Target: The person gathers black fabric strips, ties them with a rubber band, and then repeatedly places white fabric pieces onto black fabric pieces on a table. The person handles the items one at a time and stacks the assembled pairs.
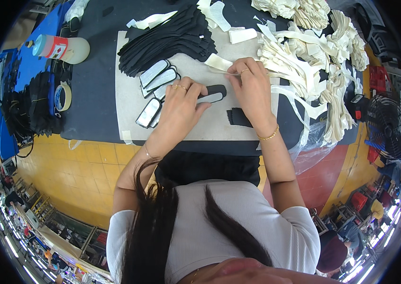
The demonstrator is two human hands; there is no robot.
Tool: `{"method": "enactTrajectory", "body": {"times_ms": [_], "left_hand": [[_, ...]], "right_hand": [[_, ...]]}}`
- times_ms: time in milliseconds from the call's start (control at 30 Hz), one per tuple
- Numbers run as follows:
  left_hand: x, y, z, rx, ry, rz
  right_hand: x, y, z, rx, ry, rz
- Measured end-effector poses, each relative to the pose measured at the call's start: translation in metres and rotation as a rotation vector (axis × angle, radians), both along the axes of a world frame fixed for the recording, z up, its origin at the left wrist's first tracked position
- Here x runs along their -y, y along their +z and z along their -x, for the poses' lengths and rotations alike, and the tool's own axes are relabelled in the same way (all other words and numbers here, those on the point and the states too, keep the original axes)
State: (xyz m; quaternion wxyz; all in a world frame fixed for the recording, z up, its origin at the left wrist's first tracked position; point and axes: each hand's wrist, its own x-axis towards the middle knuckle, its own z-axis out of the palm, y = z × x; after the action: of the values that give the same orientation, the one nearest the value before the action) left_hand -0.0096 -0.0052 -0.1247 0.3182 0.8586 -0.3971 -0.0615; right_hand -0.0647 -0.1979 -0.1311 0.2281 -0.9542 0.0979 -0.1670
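Observation:
My left hand [181, 105] rests low over the board, its fingers bent and closed on a small black fabric piece [217, 88] with a rounded end and a pale grey inset. Farther right, my right hand [251, 87] pinches the end of a cream fabric strip [218, 62] between thumb and fingertips. Several black-edged grey pieces [149, 111] lie overlapping left of my left hand, partly covered by it. Below my right hand sits a small black fabric piece [239, 117]. Behind both hands spreads a fanned stack of black fabric pieces [172, 42].
A pale board [127, 94] lies on the dark tabletop [91, 94]. Heaps of cream fabric pieces [300, 57] fill the right side, beside clear plastic [311, 146]. At left are a bottle [70, 48], a tape roll [63, 96] and black bundles [39, 102]. A fan [389, 124] stands far right.

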Motion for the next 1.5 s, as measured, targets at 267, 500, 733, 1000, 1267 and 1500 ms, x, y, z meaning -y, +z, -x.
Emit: {"method": "enactTrajectory", "body": {"times_ms": [267,500,733,1000,1267,1500], "left_hand": [[-0.021,0.015,-0.016,-0.295,0.355,0.253],[-0.039,0.036,-0.040,0.249,0.468,0.017],[0.005,0.032,0.006,-0.765,0.219,0.512],[0.020,0.034,0.023,-0.170,0.171,0.487],[0.027,0.026,0.031,-0.043,0.143,0.512],[0.023,0.030,0.032,-0.210,0.141,0.547]], "right_hand": [[0.008,0.021,0.018,-0.140,-0.106,-0.680],[0.000,0.036,0.025,-0.155,-0.063,-0.967],[-0.024,0.047,0.030,0.134,-0.005,-0.551],[-0.040,0.045,0.032,0.347,0.028,-0.387],[-0.042,0.051,0.033,0.345,-0.044,-0.281],[-0.041,0.049,0.033,0.341,-0.016,-0.311]]}}
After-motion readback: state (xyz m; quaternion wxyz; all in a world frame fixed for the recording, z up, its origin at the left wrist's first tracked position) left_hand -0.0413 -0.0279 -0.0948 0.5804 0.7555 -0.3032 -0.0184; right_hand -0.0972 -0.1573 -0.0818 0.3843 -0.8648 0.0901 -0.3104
